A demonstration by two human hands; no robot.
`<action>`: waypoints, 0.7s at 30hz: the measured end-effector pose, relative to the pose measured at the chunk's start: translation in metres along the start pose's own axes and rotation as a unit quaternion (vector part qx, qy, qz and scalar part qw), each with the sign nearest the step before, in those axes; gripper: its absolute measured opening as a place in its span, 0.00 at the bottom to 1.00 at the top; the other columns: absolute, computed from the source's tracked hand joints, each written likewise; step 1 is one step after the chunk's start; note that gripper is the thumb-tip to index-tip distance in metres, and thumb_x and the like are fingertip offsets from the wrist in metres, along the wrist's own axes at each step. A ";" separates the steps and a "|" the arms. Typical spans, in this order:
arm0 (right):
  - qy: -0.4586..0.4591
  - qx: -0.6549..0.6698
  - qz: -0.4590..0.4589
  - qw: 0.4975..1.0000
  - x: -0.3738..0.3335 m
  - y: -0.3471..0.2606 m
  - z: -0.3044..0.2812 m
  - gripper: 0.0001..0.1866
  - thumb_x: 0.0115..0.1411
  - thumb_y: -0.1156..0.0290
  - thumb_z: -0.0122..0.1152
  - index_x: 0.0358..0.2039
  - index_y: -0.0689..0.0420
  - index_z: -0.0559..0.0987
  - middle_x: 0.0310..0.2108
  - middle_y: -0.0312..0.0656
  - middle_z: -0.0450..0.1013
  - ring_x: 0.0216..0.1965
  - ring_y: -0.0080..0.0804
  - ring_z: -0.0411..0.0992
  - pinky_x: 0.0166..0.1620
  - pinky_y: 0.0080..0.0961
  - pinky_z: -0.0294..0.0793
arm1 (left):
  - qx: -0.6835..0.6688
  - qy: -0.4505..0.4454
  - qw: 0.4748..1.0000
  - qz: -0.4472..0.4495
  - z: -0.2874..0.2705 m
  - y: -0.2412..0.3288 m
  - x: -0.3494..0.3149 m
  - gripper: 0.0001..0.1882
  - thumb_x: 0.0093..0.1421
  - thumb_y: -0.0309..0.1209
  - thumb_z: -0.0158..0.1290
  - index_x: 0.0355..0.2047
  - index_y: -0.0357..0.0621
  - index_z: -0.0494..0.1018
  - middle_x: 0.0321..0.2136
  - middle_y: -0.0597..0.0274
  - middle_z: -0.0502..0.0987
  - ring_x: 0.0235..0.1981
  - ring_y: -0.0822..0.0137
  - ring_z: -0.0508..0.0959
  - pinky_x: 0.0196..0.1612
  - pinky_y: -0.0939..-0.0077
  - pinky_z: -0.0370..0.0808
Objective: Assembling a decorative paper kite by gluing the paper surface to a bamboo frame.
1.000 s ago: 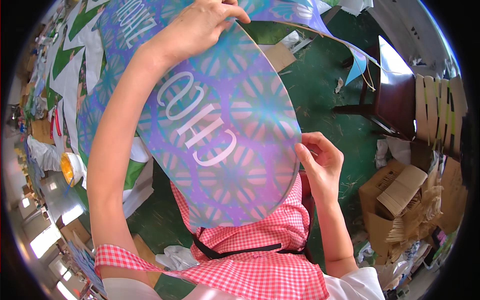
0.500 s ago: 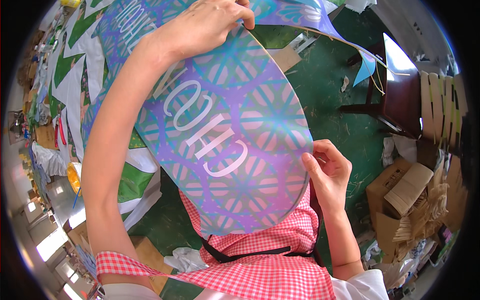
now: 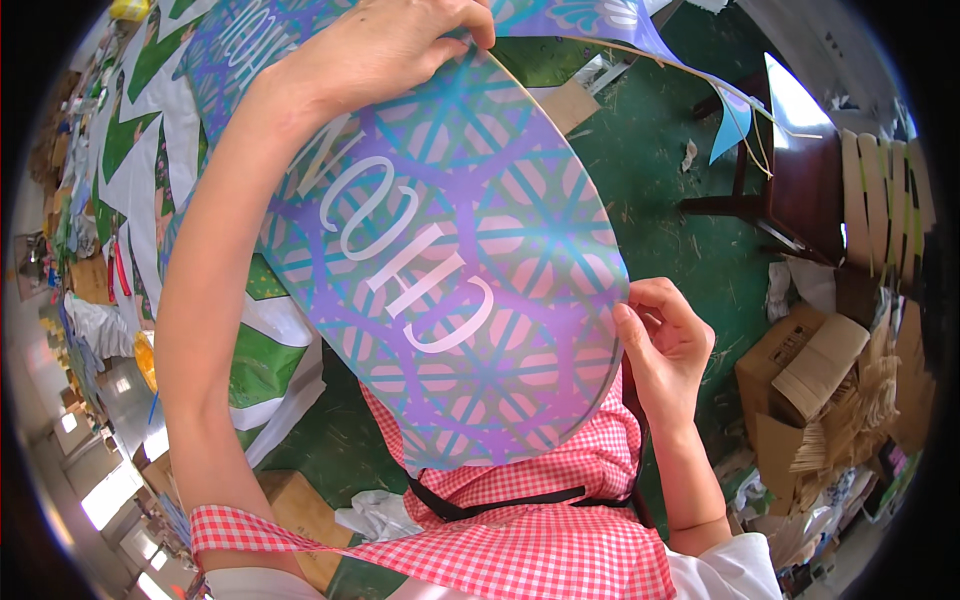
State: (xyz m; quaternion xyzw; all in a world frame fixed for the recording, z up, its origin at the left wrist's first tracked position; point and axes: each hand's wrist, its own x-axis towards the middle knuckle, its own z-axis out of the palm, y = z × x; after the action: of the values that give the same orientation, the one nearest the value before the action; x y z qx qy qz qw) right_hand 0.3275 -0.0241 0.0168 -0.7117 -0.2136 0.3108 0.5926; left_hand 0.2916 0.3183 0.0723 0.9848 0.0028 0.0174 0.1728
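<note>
A purple and blue patterned sheet (image 3: pixel 540 250) with white lettering and a rounded end lies across my lap and runs away to the upper left. A thin pale rim follows its curved right side. My left hand (image 3: pixel 410 50) reaches over the sheet with bent fingers, gripping its edge near the top; its fingertips are partly hidden. At the right side of the curve, my right hand (image 3: pixel 668 335) pinches the rim between thumb and forefinger. Another length of similar sheet (image 3: pixel 590 22) stretches past my left hand to the right, with thin strips trailing from its end.
A dark wooden chair (image 3: pixel 805 190) stands at the right. Below it are cardboard boxes (image 3: pixel 775 350) and a heap of scraps. On the left, green and white cut material (image 3: pixel 265 365) covers a table, with red-handled pliers (image 3: pixel 119 268) farther out. A red checked apron (image 3: pixel 520 545) covers my lap.
My left hand has shifted slightly left and up along with the sheet's far part. The right hand has moved a touch to the right, still pinching the rim.
</note>
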 end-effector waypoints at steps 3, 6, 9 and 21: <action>0.001 0.007 -0.010 1.000 -0.001 0.000 0.000 0.07 0.58 0.81 0.63 0.36 0.69 0.78 0.33 0.40 0.73 0.33 0.21 0.73 0.37 0.15 0.74 | -0.007 0.010 1.000 -0.009 0.005 -0.006 -0.004 0.08 0.59 0.26 0.51 0.39 0.40 0.73 0.35 0.56 0.78 0.41 0.57 0.79 0.44 0.65 0.74; 0.010 -0.008 -0.017 1.000 -0.004 0.000 0.001 0.05 0.58 0.82 0.62 0.35 0.69 0.78 0.33 0.40 0.73 0.32 0.20 0.73 0.35 0.13 0.74 | 0.002 0.009 1.000 0.023 -0.004 0.004 0.002 0.05 0.56 0.25 0.52 0.33 0.38 0.74 0.34 0.54 0.76 0.41 0.56 0.77 0.45 0.64 0.73; 0.032 -0.023 -0.037 0.999 -0.005 0.002 0.001 0.04 0.58 0.82 0.62 0.34 0.68 0.79 0.32 0.40 0.73 0.31 0.19 0.72 0.34 0.12 0.73 | 0.014 0.002 0.999 0.037 -0.008 0.010 0.008 0.03 0.52 0.24 0.56 0.28 0.37 0.76 0.32 0.53 0.75 0.40 0.54 0.76 0.46 0.66 0.72; 0.033 -0.019 -0.035 0.999 -0.002 0.007 0.000 0.02 0.57 0.85 0.60 0.31 0.67 0.78 0.30 0.38 0.74 0.29 0.18 0.72 0.32 0.12 0.72 | 0.042 -0.010 0.997 0.071 0.000 0.001 0.017 0.05 0.50 0.24 0.58 0.26 0.38 0.73 0.30 0.56 0.74 0.39 0.55 0.75 0.44 0.65 0.71</action>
State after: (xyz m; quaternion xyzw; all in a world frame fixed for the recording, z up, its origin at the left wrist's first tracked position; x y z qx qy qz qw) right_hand 0.3256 -0.0268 0.0102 -0.7247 -0.2251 0.2623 0.5962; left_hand 0.3088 0.3177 0.0734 0.9891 -0.0682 0.0200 0.1292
